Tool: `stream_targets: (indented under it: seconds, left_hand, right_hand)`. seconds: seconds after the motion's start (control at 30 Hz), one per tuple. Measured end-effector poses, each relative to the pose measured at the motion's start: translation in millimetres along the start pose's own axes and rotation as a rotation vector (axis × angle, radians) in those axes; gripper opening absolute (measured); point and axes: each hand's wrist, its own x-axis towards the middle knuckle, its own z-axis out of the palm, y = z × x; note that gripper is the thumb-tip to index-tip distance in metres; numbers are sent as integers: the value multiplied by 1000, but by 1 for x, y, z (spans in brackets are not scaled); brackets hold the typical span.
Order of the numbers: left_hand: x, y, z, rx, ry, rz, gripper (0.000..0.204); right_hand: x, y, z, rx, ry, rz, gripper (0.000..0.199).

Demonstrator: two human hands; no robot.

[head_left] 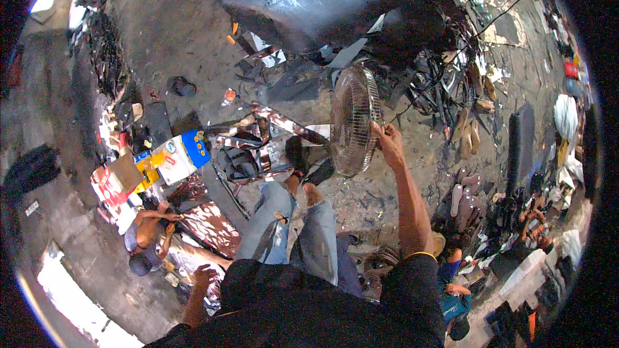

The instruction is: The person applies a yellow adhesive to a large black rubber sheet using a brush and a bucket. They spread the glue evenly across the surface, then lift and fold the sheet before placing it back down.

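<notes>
My right hand [387, 138], arm stretched forward, grips the rim of a round fan [354, 121] with a wire cage. The fan stands nearly edge-on in front of my feet, and its cage hides the inner parts. Low on the left, my left hand [205, 275] hangs beside a bench top with small scraps. Its fingers look loosely bent and apart, with nothing visible in them. Just left of the fan stands a low metal frame [284, 122] with worn paint, close to a dark crate-like object [238, 163].
Colourful cartons [184, 156] stand at left, near a co-worker in a cap [145, 264]. Another person in a teal shirt [455, 306] sits at lower right. Dark strips and scraps [429, 87] lie beyond the fan, beneath a large dark sheet-covered bulk [322, 0]. Shoe soles [465, 196] lie at right.
</notes>
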Motion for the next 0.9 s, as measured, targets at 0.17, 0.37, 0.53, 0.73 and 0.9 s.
stream_targets:
  seconds: [0.17, 0.37, 0.53, 0.73, 0.9]
  left_hand:
    - [3, -82, -38, -94, -184, -6, 58]
    - [-9, -108, -13, 479, -204, 359, 40]
    - [-11, -104, -25, 507, -131, 126, 33]
    - [8, -68, -8, -207, -159, -111, 41]
    - [30, -44, 8, 10, -189, -64, 43]
  right_hand:
    - [-12, 24, 63, 106, 95, 19, 40]
    - [-22, 18, 101, 349, 123, -43, 37]
    - [-28, 48, 108, 463, 253, 81, 35]
    - [-28, 35, 81, 332, 174, 162, 34]
    - [0, 78, 68, 192, 361, 10, 47]
